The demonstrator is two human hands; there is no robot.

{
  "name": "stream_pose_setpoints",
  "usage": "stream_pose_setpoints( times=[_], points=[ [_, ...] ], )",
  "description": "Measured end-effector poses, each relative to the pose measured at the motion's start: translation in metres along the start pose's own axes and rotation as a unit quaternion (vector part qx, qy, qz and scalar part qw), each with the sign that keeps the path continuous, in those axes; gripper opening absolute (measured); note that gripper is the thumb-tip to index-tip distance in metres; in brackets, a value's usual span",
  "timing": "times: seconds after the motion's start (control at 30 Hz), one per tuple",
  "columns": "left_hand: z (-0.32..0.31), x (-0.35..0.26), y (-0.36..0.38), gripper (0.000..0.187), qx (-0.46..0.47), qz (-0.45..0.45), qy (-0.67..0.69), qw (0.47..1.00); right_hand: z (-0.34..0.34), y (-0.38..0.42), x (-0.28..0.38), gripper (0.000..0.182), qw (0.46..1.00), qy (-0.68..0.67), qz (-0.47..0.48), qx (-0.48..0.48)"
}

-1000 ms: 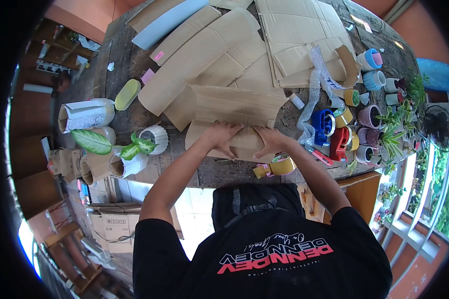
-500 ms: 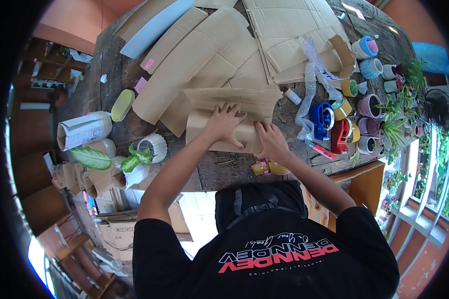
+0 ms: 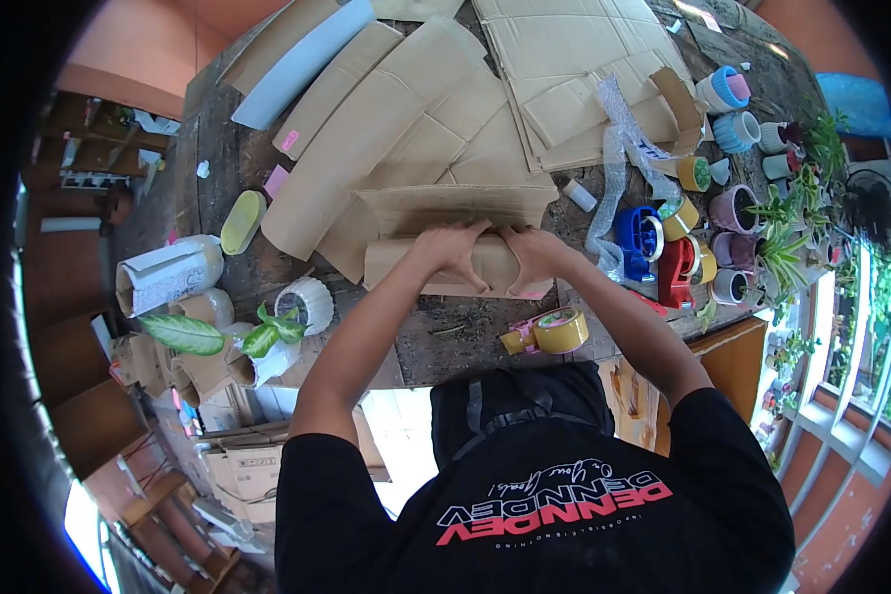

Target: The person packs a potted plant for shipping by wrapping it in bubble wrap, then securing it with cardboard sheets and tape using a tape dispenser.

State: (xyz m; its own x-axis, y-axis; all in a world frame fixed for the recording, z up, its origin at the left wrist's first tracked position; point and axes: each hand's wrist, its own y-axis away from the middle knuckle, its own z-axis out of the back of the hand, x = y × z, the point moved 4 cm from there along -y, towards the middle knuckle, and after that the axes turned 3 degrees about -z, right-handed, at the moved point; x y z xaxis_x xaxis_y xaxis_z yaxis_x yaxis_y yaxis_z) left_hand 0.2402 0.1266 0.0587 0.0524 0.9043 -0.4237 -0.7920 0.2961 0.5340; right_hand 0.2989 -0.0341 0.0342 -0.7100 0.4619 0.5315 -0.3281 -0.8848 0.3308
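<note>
A piece of brown cardboard [image 3: 391, 265] lies in front of me at the table's near side, bent along its length, with its far flap standing up. My left hand [image 3: 453, 254] grips the folded near part, thumb toward me and fingers over the far side of the bend. Close beside it, my right hand [image 3: 535, 255] holds the same fold in a mirrored way, the two hands almost touching at the fingertips. The fingertips are partly hidden behind the fold. Nearer to me lies a roll of yellow-brown tape [image 3: 562, 333] on a pink-and-tan holder.
Large flat cardboard sheets [image 3: 406, 89] cover the far table. At right stand a blue tape dispenser [image 3: 634, 236], a red tape dispenser [image 3: 674, 275] and potted plants [image 3: 777, 247]. A white ribbed pot [image 3: 312, 303], leafy cuttings and a paper-wrapped bottle [image 3: 168, 275] are at left.
My right hand has moved up and left along the cardboard, close to my left hand. My left hand's fingers, spread flat before, now curl over the fold. The tape roll has come into fuller view.
</note>
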Motion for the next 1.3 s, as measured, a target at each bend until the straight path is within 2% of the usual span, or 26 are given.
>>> stream_pose_setpoints(
  times=[0.07,0.17,0.23,0.33,0.43,0.53,0.57,0.67,0.77,0.87,1.07,1.17,1.3],
  points=[
    [0.013,-0.013,0.009,0.114,-0.085,-0.018,-0.086,0.993,-0.003,-0.007,-0.011,0.108,0.999,-0.027,0.009,0.019],
    [-0.010,-0.028,0.018,0.114,-0.163,-0.025,-0.172,0.971,-0.006,-0.016,-0.024,0.107,0.996,-0.064,0.007,0.069],
    [-0.005,-0.030,0.013,0.112,-0.138,-0.002,-0.141,0.980,-0.006,-0.023,-0.027,0.108,0.992,-0.073,0.003,0.102],
    [0.005,-0.030,0.009,0.110,-0.116,-0.007,-0.116,0.986,0.001,-0.022,-0.027,0.108,0.997,-0.027,-0.001,0.073],
    [0.012,-0.023,0.003,0.108,-0.104,-0.008,-0.095,0.990,0.012,0.004,-0.008,0.115,0.995,-0.004,-0.093,-0.024],
    [0.021,-0.022,0.000,0.107,-0.085,-0.011,-0.092,0.992,0.011,0.037,0.022,0.125,0.981,0.110,-0.058,-0.148],
    [0.021,-0.024,0.000,0.108,-0.079,-0.012,-0.092,0.993,0.012,0.038,0.023,0.129,0.980,0.112,-0.058,-0.154],
    [0.015,-0.020,-0.002,0.110,-0.083,-0.006,-0.074,0.994,0.016,0.035,0.023,0.124,0.987,0.087,-0.057,-0.124],
    [0.001,-0.016,0.013,0.111,-0.183,-0.039,-0.020,0.982,0.013,0.040,0.025,0.121,0.983,0.114,-0.039,-0.140],
    [0.008,-0.010,0.042,0.113,-0.143,0.045,-0.055,0.987,0.005,0.045,0.032,0.118,0.974,0.140,-0.031,-0.176],
    [0.003,0.007,0.041,0.107,-0.120,0.049,-0.039,0.991,0.010,0.041,0.033,0.117,0.978,0.148,-0.030,-0.146],
    [-0.004,0.019,0.033,0.106,-0.074,0.045,0.035,0.996,0.012,0.037,0.031,0.119,0.980,0.146,-0.014,-0.133],
    [0.001,0.019,0.034,0.107,-0.052,0.044,0.071,0.995,0.009,0.037,0.032,0.120,0.975,0.155,-0.012,-0.157]
  ],
)
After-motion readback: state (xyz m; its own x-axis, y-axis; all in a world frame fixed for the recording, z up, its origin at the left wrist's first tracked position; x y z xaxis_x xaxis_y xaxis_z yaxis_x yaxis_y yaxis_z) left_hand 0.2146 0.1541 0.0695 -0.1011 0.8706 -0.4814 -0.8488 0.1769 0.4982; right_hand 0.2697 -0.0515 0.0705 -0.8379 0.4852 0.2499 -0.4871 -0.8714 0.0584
